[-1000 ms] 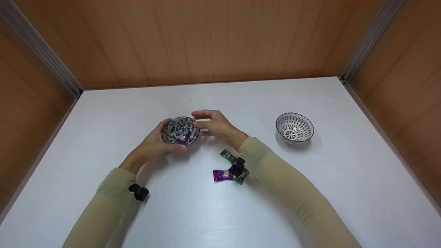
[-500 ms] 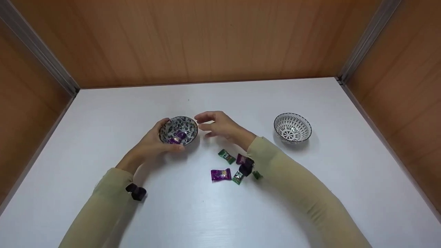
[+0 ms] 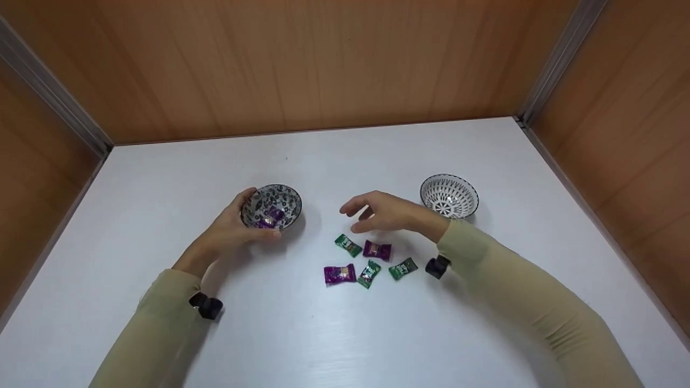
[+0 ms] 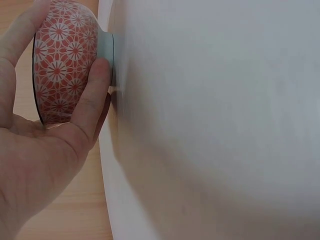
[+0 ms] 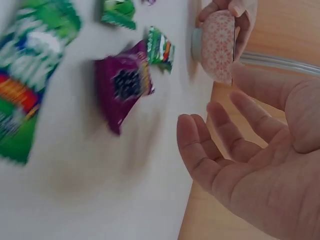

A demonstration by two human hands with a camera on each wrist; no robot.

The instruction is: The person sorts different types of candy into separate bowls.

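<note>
My left hand (image 3: 229,229) grips the side of a small bowl (image 3: 288,199), thumb at its near side and fingers around the left. Inside the bowl is a dark floral pattern; its outside (image 4: 60,65) is red and white above a pale foot. Two purple wrapped candies (image 3: 271,217) lie in it. My right hand (image 3: 385,211) hovers with loosely bent fingers, holding nothing. Just below it on the table are a purple candy (image 3: 377,250) and a green candy (image 3: 348,244). Nearer lie another purple candy (image 3: 339,274) and two more green candies (image 3: 369,274).
A second bowl (image 3: 448,195), white with dark strokes inside, stands behind my right wrist, its near edge partly covered by the forearm. Everything sits on a white table (image 3: 188,167) enclosed by wooden panels (image 3: 323,64) at the back and sides.
My right hand has moved away from the floral bowl, right and nearer, over the candies, uncovering those its sleeve hid. The left hand still holds the bowl.
</note>
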